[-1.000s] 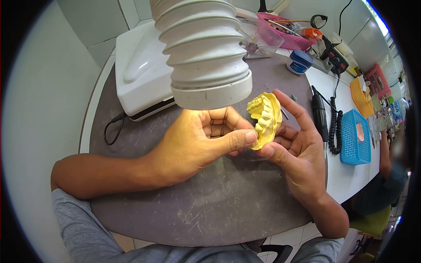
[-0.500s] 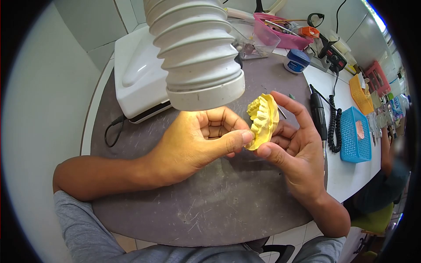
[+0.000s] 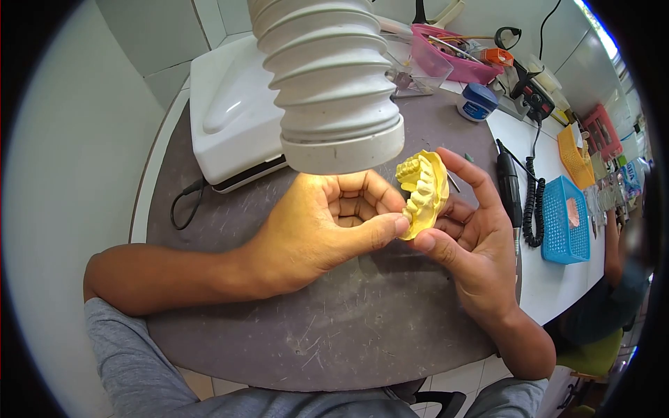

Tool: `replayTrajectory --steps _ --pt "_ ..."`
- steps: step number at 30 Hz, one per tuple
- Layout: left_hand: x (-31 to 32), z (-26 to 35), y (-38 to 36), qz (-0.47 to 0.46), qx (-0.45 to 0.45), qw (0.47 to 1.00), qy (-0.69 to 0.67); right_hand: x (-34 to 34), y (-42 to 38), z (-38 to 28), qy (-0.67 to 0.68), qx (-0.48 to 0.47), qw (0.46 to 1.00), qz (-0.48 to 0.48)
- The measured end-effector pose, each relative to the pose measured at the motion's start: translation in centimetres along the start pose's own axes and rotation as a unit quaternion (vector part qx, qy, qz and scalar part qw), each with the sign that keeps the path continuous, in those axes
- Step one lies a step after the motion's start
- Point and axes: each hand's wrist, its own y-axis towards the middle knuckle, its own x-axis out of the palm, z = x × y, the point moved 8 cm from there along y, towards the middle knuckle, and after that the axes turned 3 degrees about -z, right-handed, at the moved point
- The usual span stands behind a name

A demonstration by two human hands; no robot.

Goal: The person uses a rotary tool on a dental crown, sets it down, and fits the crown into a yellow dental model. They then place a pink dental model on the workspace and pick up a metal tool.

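A yellow dental cast [image 3: 426, 195] with a row of teeth is held above the grey table mat [image 3: 334, 334], its teeth facing left. My right hand [image 3: 477, 244] grips its outer side, forefinger at the top and thumb at the lower edge. From the left, my left hand [image 3: 334, 219] touches the cast's lower end with thumb and fingertips, its fingers curled. Just above the left hand hangs the mouth of a white ribbed hose [image 3: 341, 148].
A white machine [image 3: 233, 111] stands at the back left. Behind are a pink basket [image 3: 453, 66] and a blue-lidded jar [image 3: 477, 102]. To the right are a black handpiece [image 3: 507, 182], a blue basket [image 3: 566, 226] and an orange basket [image 3: 575, 155]. Another person's arm [image 3: 613, 247] shows at far right.
The cast has turned slightly, showing more of its inner side and far teeth. The background has shifted a little right and down in view. Both hands keep their hold.
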Motion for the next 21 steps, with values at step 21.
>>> replayTrajectory --steps 21 --pt "-0.15 -0.30 0.14 -0.004 0.006 1.000 0.007 0.01 0.03 0.16 -0.001 0.006 1.000 0.004"
